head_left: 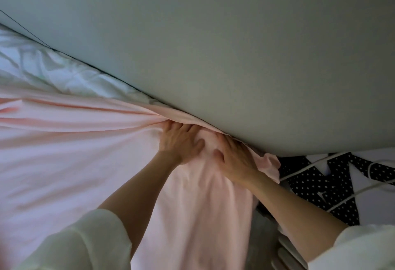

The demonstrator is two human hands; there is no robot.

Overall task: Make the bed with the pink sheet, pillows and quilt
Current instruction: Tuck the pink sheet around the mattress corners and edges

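The pink sheet (70,141) lies spread over the bed, pulled into long folds that run toward the far corner by the wall. My left hand (181,139) lies flat on the sheet at that corner, fingers reaching into the gap at the wall. My right hand (234,156) lies next to it on the sheet, its fingertips tucked down between the bed edge and the wall. A ruffled end of the sheet (270,165) sticks out past my right hand. White bedding (49,71) shows bare beyond the sheet at the upper left.
A plain grey-green wall (235,45) runs right along the bed's far side. At the right, dark pennant flags with white dots (320,186) hang on a white cord. White slats (288,250) show below my right forearm.
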